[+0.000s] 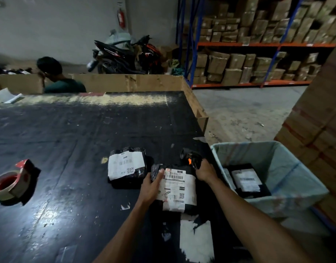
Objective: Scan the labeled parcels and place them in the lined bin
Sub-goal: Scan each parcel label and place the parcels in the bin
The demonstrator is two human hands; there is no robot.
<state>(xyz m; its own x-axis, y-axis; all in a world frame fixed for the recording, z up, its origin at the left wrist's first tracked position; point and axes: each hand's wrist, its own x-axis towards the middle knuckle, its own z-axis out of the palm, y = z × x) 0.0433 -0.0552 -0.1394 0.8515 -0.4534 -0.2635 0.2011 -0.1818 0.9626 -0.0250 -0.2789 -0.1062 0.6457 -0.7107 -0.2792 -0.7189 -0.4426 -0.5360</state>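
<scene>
A black parcel with a white label (pixel 177 188) lies near the right edge of the black table (pixel 68 149). My left hand (pixel 151 186) grips its left side, thumb on the label. My right hand (pixel 206 170) holds a black handheld scanner with an orange button (pixel 191 158) just above the parcel's top right corner. A second black labeled parcel (pixel 126 166) lies on the table to the left, untouched. The bin with a pale plastic liner (pixel 288 168) stands to the right of the table, and labeled black parcels (pixel 246 180) lie inside it.
A tape dispenser with a red roll (pixel 13 182) sits at the table's left. A person in a dark green shirt (pixel 59 78) sits behind cardboard walls (pixel 125 82) beyond the table. Stacked cartons (pixel 319 120) rise at right; shelving with boxes (pixel 249 59) stands at the back.
</scene>
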